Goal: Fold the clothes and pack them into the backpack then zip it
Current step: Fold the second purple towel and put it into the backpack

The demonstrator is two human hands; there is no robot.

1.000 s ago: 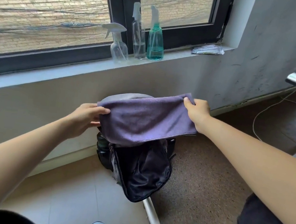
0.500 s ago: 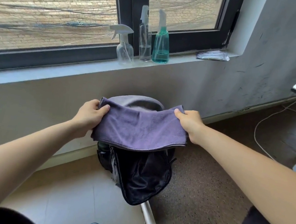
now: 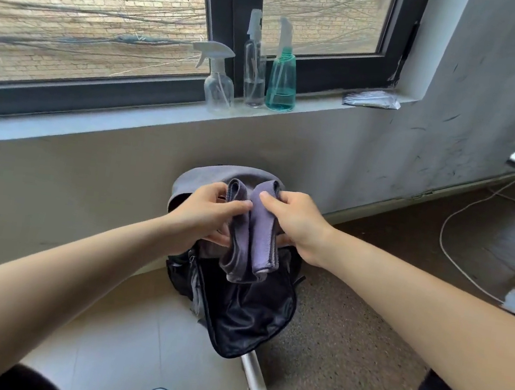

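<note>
The soft purple fleece cloth [image 3: 252, 236] is held doubled over, just above the open mouth of the black fabric backpack [image 3: 249, 318] propped against the wall below the window. One half is gripped by the left hand [image 3: 205, 217], the other by the right hand [image 3: 292, 222], thumbs pinched on top, the hands almost touching. Trouble could be had here: with a slackened grip the fold could spring open, and the dangling ends could be snagged on the zip edge or bunched at the rim. Half a second back the cloth was stretched wide between hands held apart; now its ends are brought together.
</note>
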